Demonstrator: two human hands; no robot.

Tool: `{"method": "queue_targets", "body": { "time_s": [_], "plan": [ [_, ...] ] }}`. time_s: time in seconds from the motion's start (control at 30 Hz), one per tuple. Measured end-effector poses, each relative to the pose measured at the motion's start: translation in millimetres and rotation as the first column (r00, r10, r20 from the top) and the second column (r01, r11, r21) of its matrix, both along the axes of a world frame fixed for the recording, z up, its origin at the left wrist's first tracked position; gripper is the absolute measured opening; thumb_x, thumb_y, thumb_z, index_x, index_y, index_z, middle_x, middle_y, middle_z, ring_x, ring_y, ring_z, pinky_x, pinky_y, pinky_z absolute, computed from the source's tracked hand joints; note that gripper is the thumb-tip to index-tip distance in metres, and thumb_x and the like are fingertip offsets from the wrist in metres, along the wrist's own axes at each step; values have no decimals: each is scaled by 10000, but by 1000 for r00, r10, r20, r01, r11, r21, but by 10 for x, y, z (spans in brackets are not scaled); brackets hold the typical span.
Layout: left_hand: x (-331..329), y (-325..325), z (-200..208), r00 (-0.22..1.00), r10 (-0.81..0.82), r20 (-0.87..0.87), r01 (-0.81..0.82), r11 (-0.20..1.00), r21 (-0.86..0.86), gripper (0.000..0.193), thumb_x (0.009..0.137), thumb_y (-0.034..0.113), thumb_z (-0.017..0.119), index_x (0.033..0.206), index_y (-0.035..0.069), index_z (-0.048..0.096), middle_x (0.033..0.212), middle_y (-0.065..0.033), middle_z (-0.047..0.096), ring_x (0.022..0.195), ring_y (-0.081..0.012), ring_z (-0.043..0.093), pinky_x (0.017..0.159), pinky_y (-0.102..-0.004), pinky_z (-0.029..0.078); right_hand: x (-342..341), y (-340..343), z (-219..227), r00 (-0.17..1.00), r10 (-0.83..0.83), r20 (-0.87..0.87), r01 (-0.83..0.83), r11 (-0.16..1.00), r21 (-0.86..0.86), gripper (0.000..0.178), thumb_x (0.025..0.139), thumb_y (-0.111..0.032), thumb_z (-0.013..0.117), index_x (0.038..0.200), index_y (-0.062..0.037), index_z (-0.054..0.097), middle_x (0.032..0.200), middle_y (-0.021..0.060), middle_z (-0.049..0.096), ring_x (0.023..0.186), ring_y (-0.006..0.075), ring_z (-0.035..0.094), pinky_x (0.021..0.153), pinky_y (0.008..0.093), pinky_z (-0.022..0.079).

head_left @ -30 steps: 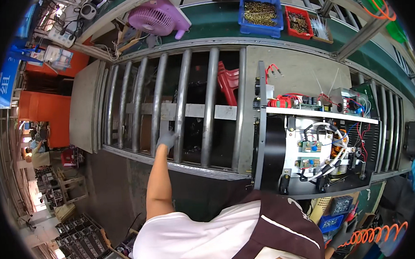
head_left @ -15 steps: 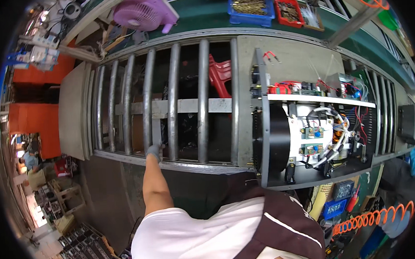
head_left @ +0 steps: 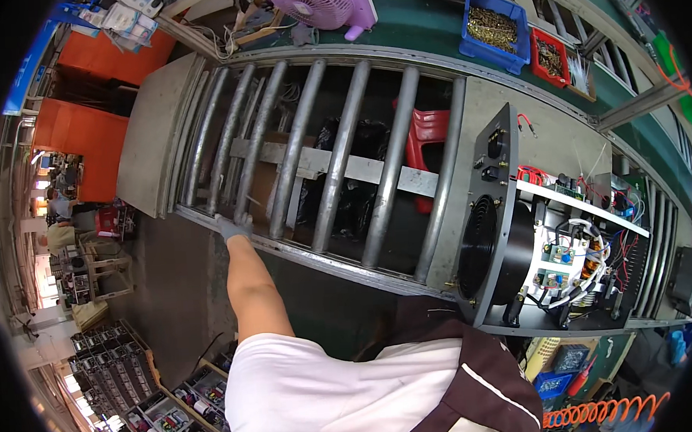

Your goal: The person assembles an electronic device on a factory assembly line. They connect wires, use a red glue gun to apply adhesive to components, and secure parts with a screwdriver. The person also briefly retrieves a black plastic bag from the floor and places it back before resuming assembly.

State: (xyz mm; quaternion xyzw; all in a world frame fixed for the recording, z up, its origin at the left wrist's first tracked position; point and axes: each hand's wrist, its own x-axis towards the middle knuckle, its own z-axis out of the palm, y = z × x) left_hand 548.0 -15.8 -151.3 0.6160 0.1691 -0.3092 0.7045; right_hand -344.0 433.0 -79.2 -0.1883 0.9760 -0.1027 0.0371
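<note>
My left hand (head_left: 234, 226), grey-gloved, is at the near side rail (head_left: 340, 266) of the roller conveyor, by the roller ends toward its left end; looks like contact, but can't be sure. Can't tell if the fingers are curled or gripping anything, too small; right hand out of view. For good handling here, I'd judge: palm on the fixed rail, fingers out of the gaps, no weight on the metal rollers (head_left: 342, 158), since they may turn. Sleeve and apron best kept off the open wiring. Rail is right at my left hand, rollers just beyond it, running away from me. Open electronics chassis (head_left: 580, 261) sits well apart, off to the right, its dark fan panel (head_left: 502, 209) facing left toward the rollers. Red plastic piece (head_left: 432, 123) shows below the rollers, between hand and chassis but farther out.
</note>
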Motion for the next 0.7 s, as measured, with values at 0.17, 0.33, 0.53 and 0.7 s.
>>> {"method": "queue_targets", "body": {
  "time_s": [0.17, 0.33, 0.53, 0.7],
  "plan": [
    [73, 248, -306, 999, 1, -35, -2, 1000, -14, 810, 824, 619, 449, 1387, 61, 283, 1341, -180, 380, 1219, -351, 397, 1011, -492, 316, -66, -76, 5, 1000, 9, 19, -9, 1000, 0, 388, 799, -78, 592, 1169, 35, 554, 1146, 144, 590, 1037, 219, 552, 912, 322, 420],
    [-191, 320, -291, 1000, 3, -5, -3, 999, 36, 771, 817, 611, 450, 1327, 40, 356, 1365, -169, 360, 1269, -327, 347, 1037, -464, 290, -150, -64, 57, 999, 8, 32, -7, 1000, -24, 375, 801, -79, 591, 1158, 35, 560, 1132, 140, 594, 1024, 214, 554, 902, 319, 424],
    [-304, 246, -96, 995, -77, 56, 74, 996, 57, 518, 894, 516, 420, 1073, 43, 534, 1069, -141, 578, 1036, -291, 532, 898, -421, 416, -200, -124, -20, 998, 25, 51, -23, 999, -30, 360, 804, -80, 591, 1144, 34, 566, 1116, 135, 599, 1008, 208, 557, 890, 316, 427],
    [-605, 290, 219, 975, -182, 126, 185, 983, -15, 475, 909, 442, 441, 1183, 58, 486, 1153, -133, 562, 1038, -283, 550, 891, -401, 440, -314, -75, -40, 997, 46, 58, -43, 998, -55, 347, 806, -81, 591, 1133, 34, 571, 1102, 131, 604, 995, 203, 559, 880, 313, 431]
  ]
}}
